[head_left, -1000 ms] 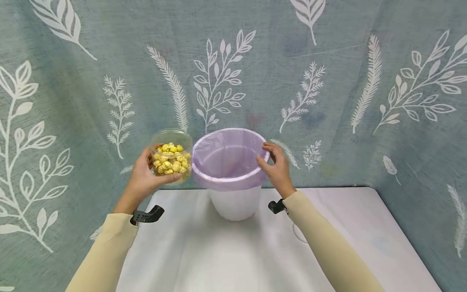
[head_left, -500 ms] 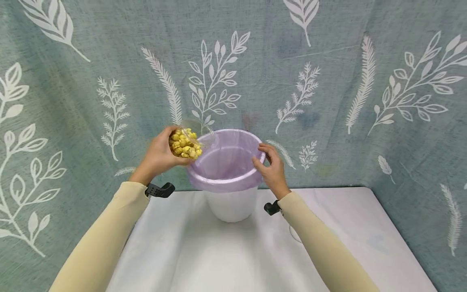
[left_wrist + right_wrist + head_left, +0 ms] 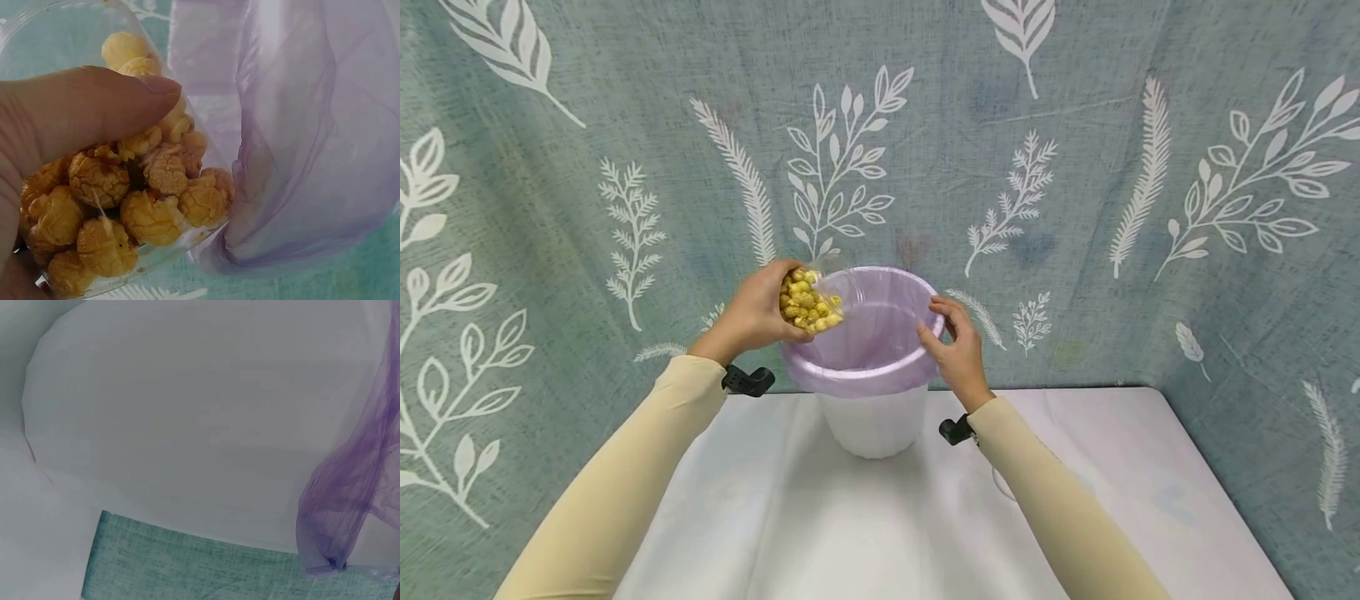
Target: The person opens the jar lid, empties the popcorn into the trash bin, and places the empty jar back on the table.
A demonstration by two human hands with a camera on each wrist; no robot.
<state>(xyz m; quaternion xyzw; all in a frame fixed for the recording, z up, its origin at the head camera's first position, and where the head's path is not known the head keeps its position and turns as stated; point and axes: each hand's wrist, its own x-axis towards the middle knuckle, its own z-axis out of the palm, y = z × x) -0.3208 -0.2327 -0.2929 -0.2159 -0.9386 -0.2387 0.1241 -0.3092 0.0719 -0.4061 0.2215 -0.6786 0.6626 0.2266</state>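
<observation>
My left hand [image 3: 748, 312] grips a clear plastic jar [image 3: 853, 287] of yellow popcorn [image 3: 807, 302]. The jar lies tilted to the right, its mouth over the left rim of a white trash can [image 3: 874, 427]. A translucent purple bag [image 3: 865, 382] lines the can and folds over its rim. In the left wrist view the thumb [image 3: 119, 103] crosses the jar wall, with popcorn [image 3: 103, 244] behind it. On the can's right side my right hand [image 3: 961, 350] holds the lined rim between thumb and fingers. The right wrist view shows the can's white side [image 3: 187, 425], not the fingers.
The can stands near the back of a table with a white cover [image 3: 850, 533]. Behind and beside it hangs a green leaf-patterned cloth [image 3: 925, 167]. A thin pale loop [image 3: 1002, 486] lies by the right forearm. Both wrists carry black bands.
My left hand has moved right with the jar, tipping it from nearly upright to leaning over the can's rim. The popcorn has shifted inside the jar. My right hand stays on the rim.
</observation>
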